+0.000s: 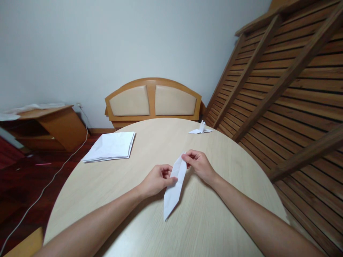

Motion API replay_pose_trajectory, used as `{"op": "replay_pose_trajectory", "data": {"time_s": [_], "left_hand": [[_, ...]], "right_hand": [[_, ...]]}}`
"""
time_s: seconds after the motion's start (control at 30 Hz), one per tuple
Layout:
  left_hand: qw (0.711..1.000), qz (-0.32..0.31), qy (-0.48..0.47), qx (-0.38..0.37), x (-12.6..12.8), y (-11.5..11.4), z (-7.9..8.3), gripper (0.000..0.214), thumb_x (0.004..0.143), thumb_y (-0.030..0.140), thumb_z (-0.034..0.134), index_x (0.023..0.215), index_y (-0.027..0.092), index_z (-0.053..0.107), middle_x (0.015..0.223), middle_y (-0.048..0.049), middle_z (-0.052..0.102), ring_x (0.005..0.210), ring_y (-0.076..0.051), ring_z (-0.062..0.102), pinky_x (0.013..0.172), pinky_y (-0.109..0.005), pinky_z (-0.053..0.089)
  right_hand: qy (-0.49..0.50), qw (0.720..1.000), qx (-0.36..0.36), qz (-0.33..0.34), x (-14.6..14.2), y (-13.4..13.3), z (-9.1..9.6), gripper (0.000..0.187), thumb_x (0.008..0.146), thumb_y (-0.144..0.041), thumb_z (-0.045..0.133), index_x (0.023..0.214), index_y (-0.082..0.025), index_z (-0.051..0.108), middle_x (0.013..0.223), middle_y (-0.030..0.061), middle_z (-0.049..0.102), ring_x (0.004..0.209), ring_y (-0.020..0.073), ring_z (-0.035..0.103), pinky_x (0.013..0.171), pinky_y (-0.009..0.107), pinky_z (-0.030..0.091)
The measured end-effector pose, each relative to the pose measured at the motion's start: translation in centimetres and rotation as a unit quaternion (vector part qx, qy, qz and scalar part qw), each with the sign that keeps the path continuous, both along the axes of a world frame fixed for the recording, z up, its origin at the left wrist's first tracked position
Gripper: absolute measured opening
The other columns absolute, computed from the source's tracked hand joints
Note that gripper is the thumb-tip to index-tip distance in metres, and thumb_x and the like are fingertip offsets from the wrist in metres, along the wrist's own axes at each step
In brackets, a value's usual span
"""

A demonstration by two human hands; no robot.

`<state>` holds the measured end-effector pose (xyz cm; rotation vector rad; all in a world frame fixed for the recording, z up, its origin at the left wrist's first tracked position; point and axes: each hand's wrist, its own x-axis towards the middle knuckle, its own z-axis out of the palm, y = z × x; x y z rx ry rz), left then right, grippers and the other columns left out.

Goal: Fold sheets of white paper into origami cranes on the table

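Observation:
A long, narrow folded piece of white paper [174, 189] lies pointed toward me above the round light-wood table [139, 221]. My left hand [157, 179] pinches its left edge near the middle, fingers closed on it. My right hand [198, 165] pinches the far upper tip between thumb and fingers. Both hands meet at the table's centre.
A stack of white paper sheets [110, 146] lies on the far left of the table. A small finished folded paper figure [200, 129] sits at the far right edge. Behind the table stands a padded wooden chair back [152, 101]; slatted wooden panels [289, 89] lean at right.

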<state>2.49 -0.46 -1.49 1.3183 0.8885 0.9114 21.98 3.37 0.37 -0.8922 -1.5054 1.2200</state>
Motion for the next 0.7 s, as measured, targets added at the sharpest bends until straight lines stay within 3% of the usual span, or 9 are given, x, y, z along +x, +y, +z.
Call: {"op": "replay_pose_trajectory", "data": {"time_s": [0.23,0.37,0.47,0.53,0.7], "left_hand": [[0.999,-0.03,0.026,-0.018,0.1,-0.4,0.3,0.025,0.066,0.027,0.084,0.078,0.012,0.068,0.064,-0.0007,0.062,0.052,-0.009,0.051,0.051,-0.021,0.036],[0.999,-0.022,0.017,-0.025,0.3,-0.3,0.4,0.027,0.064,0.029,0.086,0.076,0.013,0.068,0.061,-0.0013,0.062,0.049,-0.009,0.052,0.049,-0.021,0.037],[0.998,0.052,-0.019,-0.022,0.1,0.1,0.5,0.03,0.064,0.032,0.087,0.077,0.013,0.068,0.066,-0.0046,0.067,0.053,-0.012,0.057,0.052,-0.023,0.041],[0.992,0.118,-0.042,-0.017,-0.1,0.5,0.6,0.034,0.066,0.036,0.086,0.083,0.013,0.068,0.073,-0.0067,0.07,0.059,-0.014,0.061,0.054,-0.023,0.044],[0.972,0.215,-0.096,-0.025,-0.8,1.2,1.1,0.045,0.066,0.042,0.086,0.095,0.014,0.065,0.092,-0.0079,0.073,0.074,-0.017,0.067,0.061,-0.024,0.05]], "right_hand": [[-0.001,1.0,-0.014,0.002,0.1,0.0,-0.1,0.036,0.071,-0.051,0.08,0.072,-0.019,0.061,0.063,-0.0029,0.058,0.057,0.0119,0.051,0.056,0.027,0.044],[0.009,1.0,-0.027,-0.004,0.0,0.1,-0.3,0.033,0.078,-0.049,0.073,0.079,-0.019,0.06,0.065,-0.0031,0.058,0.058,0.0115,0.054,0.053,0.025,0.044],[0.01,0.995,-0.091,0.043,-0.1,-0.1,-0.6,0.046,0.079,-0.05,0.073,0.11,-0.021,0.057,0.074,-0.0023,0.063,0.06,0.0127,0.06,0.052,0.025,0.047],[0.008,0.989,-0.126,0.078,-0.3,-0.4,-0.7,0.056,0.078,-0.048,0.076,0.12,-0.022,0.05,0.076,-0.0025,0.064,0.063,0.0132,0.062,0.053,0.025,0.049],[0.018,0.983,-0.131,0.127,-0.7,-1.0,-0.7,0.051,0.074,-0.043,0.082,0.103,-0.023,0.046,0.078,-0.0036,0.066,0.061,0.0114,0.062,0.055,0.025,0.049]]}}
